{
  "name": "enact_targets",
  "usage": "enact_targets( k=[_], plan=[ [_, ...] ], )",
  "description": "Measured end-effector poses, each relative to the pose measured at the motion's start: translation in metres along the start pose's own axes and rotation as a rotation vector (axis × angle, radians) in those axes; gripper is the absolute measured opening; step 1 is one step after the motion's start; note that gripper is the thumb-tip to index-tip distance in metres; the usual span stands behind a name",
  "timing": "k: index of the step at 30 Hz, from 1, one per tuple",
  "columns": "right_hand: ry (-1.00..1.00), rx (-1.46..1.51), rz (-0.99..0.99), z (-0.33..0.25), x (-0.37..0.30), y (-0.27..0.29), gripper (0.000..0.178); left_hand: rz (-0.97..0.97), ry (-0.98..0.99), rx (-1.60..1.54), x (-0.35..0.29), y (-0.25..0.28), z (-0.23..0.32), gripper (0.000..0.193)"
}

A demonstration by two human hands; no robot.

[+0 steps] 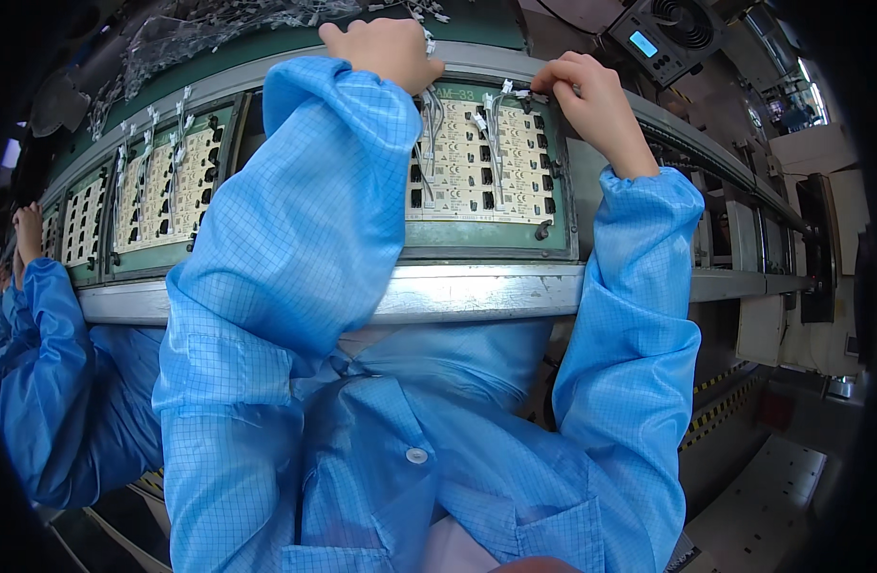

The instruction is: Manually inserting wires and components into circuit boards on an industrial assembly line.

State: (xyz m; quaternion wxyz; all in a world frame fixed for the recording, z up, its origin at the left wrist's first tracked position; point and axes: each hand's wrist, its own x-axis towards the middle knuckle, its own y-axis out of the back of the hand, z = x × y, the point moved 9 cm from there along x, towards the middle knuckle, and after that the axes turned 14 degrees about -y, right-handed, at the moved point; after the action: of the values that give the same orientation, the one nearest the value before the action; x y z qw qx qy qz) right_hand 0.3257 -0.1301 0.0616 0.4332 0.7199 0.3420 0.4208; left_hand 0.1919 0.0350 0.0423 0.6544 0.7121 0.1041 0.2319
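My left hand (389,53) is closed at the top edge of a green fixture (486,237). A small white connector (429,42) shows at its fingers, and thin wire leads (433,115) hang just below. Part of its grip is hidden behind the hand. My right hand (588,100) has thumb and fingers pinched at the fixture's upper right corner, beside a dark clip; what lies between the fingertips is too small to make out. The fixture carries a cream circuit board panel (457,172) with black components, and more white-ended leads (496,134) stand on it.
More fixtures with board panels (161,186) line the rail at left, where a co-worker's hand (28,234) rests. Loose leads and clear plastic bags (171,57) lie behind. A metal rail (476,291) runs along the front. A fan unit with a lit display (663,43) stands at the back right.
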Motion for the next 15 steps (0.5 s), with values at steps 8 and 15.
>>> enact_targets(
  k=[8,15],
  plan=[
    [0.067,0.028,0.135,-0.002,-0.004,0.012,0.018,-0.005,0.049,-0.322,-0.002,0.012,-0.011,0.026],
    [0.212,0.04,0.216,-0.036,-0.011,0.006,0.019,-0.337,-0.184,-0.248,-0.002,0.007,-0.024,0.026]
  ],
)
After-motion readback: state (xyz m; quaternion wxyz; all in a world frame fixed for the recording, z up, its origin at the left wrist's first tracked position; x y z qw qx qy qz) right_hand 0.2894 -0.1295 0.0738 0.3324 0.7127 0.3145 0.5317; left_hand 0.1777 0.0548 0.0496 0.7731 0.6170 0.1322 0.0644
